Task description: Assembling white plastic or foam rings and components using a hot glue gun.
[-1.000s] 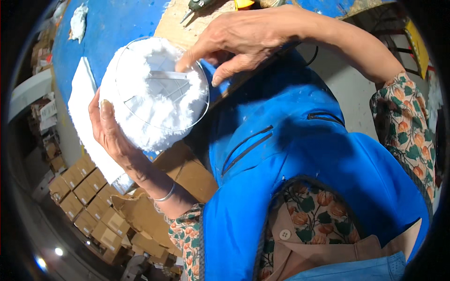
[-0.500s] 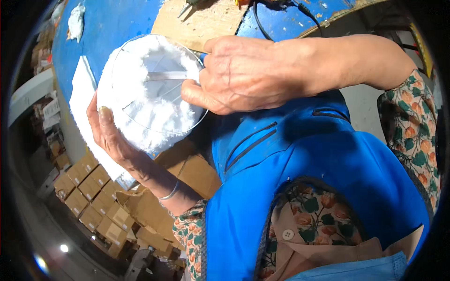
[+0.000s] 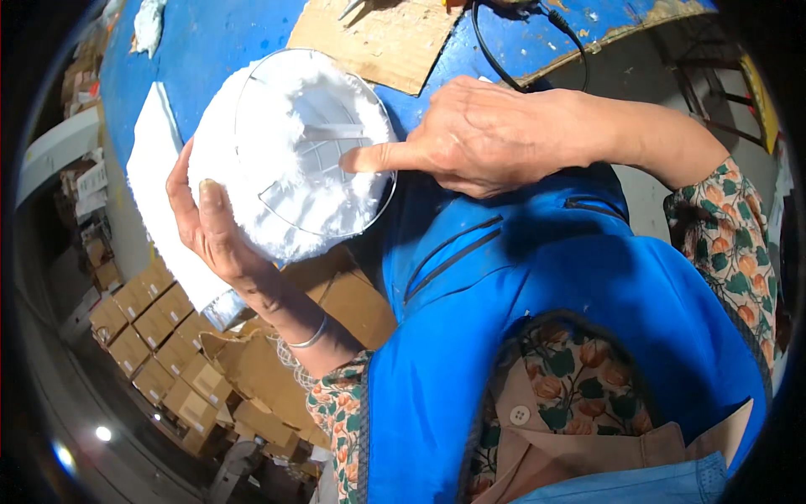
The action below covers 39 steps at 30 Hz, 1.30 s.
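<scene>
A round wire frame (image 3: 388, 202) covered in white fluffy fabric (image 3: 220, 126) is tilted in front of me, its open side facing up toward me. Through the opening show a pale inner lining, thin wires and a flat white strip (image 3: 332, 132). My left hand (image 3: 210, 227) cups the fluffy left side, with the thumb against the fabric. From the right, my right hand (image 3: 478, 139) reaches over the rim. One digit extends inside against the lining near the crossing wires; its other fingers are bent, their tips hidden beside the outer wall.
A long white fabric piece (image 3: 155, 185) hangs over the left edge of the blue table (image 3: 227, 29). A brown board (image 3: 378, 46) and a black cable (image 3: 480, 38) lie toward the back. Stacked cartons (image 3: 159, 336) stand on the floor at lower left.
The fluffy frame has moved slightly right and turned a little. My right hand has shifted right, its inner digit now stretched straighter into the opening. My left hand stays on the side.
</scene>
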{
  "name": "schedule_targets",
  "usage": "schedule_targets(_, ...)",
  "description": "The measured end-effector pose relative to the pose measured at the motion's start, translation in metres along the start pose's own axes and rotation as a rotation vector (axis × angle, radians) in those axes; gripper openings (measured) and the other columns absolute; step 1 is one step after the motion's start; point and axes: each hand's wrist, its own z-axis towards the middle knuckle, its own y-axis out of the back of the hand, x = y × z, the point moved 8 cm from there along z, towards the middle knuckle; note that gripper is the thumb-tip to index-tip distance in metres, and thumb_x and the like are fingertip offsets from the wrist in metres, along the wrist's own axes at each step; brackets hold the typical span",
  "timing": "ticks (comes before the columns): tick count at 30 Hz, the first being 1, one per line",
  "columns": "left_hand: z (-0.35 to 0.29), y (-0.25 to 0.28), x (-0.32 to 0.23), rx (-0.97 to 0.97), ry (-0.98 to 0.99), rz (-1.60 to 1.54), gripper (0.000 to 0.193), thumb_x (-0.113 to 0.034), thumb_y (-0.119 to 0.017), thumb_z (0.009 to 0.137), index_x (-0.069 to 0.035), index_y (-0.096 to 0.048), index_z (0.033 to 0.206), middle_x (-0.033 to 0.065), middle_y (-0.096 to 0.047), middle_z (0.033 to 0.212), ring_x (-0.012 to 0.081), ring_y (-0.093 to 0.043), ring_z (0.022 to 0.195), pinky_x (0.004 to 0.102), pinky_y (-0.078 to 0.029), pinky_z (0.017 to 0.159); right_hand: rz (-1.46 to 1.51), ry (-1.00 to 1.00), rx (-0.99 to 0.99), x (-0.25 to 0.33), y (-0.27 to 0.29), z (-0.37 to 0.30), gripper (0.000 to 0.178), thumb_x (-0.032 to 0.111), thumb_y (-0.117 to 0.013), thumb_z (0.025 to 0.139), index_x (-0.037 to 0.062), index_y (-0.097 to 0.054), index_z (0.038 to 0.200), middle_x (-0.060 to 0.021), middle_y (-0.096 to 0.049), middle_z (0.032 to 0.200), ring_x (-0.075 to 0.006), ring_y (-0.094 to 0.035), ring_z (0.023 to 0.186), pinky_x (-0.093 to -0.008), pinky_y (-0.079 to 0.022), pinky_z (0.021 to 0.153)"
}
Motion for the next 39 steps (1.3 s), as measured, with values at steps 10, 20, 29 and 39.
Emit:
schedule_targets(10, 0.006, -0.002, 0.0, -0.012, -0.017, 0.005, 0.049, -0.028, -0.037, 0.09, 0.012, -0.049, 0.116, 0.0205, -0.055, 0.112, 0.0257, -0.056, 0.101, 0.0323, -0.042, 0.089, 0.261, -0.032, -0.331, 0.011, 0.004, -0.004, 0.045, 0.01, -0.06, 0.073, 0.0074, -0.048, 0.116, -0.0173, -0.056, 0.058, -0.0362, -0.06, 0.063, -0.0426, -0.046, 0.056)
schedule_targets(20, 0.008, 0.0, 0.005, 0.008, -0.001, -0.047, 0.044, -0.023, -0.041, 0.09, 0.012, -0.049, 0.116, 0.0203, -0.057, 0.109, 0.024, -0.057, 0.099, 0.0311, -0.043, 0.088, 0.681, -0.107, -0.356, 0.005, 0.016, 0.011, 0.045, 0.003, -0.052, 0.068, -0.0034, -0.054, 0.112, -0.0111, -0.052, 0.05, -0.0239, -0.058, 0.049, -0.0356, -0.044, 0.05)
schedule_targets(29, 0.006, 0.007, 0.003, 0.081, -0.289, 0.147, 0.036, -0.015, -0.04, 0.092, 0.009, -0.049, 0.117, 0.0214, -0.056, 0.11, 0.0266, -0.057, 0.098, 0.0339, -0.047, 0.083, 0.766, -0.06, -0.279, 0.017, 0.0, 0.018, 0.038, 0.004, -0.053, 0.067, -0.0082, -0.052, 0.102, -0.0098, -0.049, 0.05, -0.0238, -0.051, 0.045, -0.0365, -0.041, 0.048)
schedule_targets(39, 0.002, 0.008, 0.017, 0.01, -0.132, 0.221, 0.042, -0.023, -0.032, 0.094, 0.009, -0.049, 0.116, 0.0216, -0.054, 0.111, 0.0258, -0.057, 0.096, 0.0341, -0.05, 0.078, 1.052, -0.101, -0.089, 0.031, -0.015, 0.023, 0.05, 0.008, -0.063, 0.08, -0.0133, -0.041, 0.119, -0.0054, -0.048, 0.052, -0.0099, -0.042, 0.048, -0.029, -0.035, 0.044)
